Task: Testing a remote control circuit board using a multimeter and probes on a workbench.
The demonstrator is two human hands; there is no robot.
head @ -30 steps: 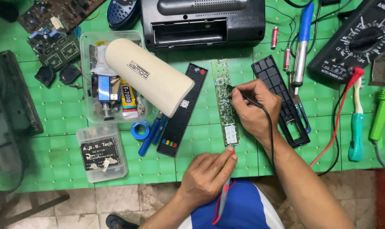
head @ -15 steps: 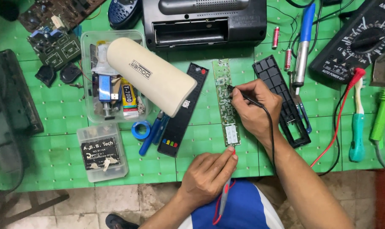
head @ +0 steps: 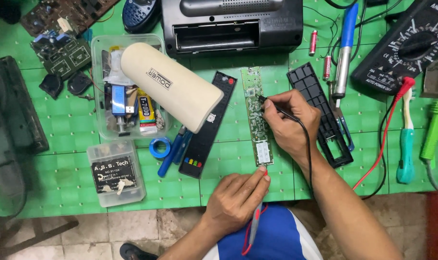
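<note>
The narrow circuit board (head: 256, 115) lies lengthwise, running from the table's near edge toward the far one. My right hand (head: 289, 125) pinches the black probe (head: 277, 108) at its upper part; my left hand (head: 238, 200) — nearer the edge — pinches the red probe (head: 263, 174) at its bottom end.

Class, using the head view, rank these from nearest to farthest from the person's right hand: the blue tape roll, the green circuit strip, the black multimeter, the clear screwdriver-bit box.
1. green circuit strip, just left of the right hand
2. black multimeter, upper right
3. blue tape roll, left
4. clear screwdriver-bit box, lower left
</note>
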